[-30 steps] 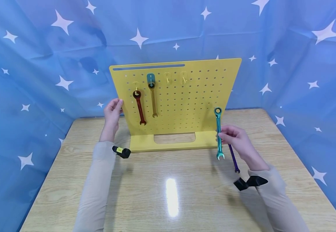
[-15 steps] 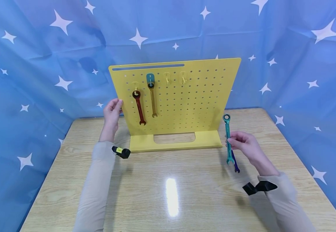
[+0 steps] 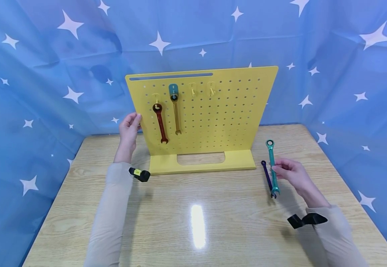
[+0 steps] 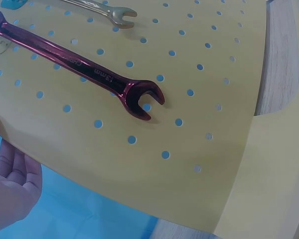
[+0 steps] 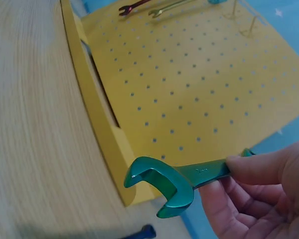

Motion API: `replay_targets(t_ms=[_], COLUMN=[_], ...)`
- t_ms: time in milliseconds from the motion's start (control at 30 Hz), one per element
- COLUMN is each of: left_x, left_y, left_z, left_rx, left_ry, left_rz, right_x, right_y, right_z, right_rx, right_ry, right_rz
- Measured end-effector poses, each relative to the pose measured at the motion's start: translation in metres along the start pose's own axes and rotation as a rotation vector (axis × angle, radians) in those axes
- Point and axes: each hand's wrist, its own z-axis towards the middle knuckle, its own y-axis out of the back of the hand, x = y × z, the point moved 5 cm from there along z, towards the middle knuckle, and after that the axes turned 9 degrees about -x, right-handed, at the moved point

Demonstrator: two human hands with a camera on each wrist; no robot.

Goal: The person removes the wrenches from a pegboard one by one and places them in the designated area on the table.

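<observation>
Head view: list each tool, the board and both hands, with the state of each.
Red wrench: hanging on pegboard.
Gold wrench: hanging on pegboard.
Teal wrench: held above table, ring end up.
Purple wrench: lying on table.
Pegboard: upright, two hooks bare.
Left hand: holding pegboard's edge.
Right hand: pinching teal wrench.

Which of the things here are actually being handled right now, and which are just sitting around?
In hand:
teal wrench, pinched by the right hand
yellow pegboard, its edge held by the left hand

Lying or hanging about:
purple wrench, on the table beside the teal one
red wrench and gold wrench, hanging on the board
two bare hooks
</observation>
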Motion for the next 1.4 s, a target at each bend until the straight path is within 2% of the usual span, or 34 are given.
replay_targets(t_ms=[900,1400], left_x=[-0.001,0.0], left_y=[-0.001,-0.001], left_z=[-0.001,0.0], left_rx=[0.008,0.0], left_ry=[0.001,0.0], left_rz=[-0.021,-0.022], right_x=[-0.057,-0.07], right_y=[0.006,0.004], right_z=[0.01,0.016], right_rx=[0.01,0.017], right_ry=[-0.189,-0.205], right_rz=[-0.093,-0.191])
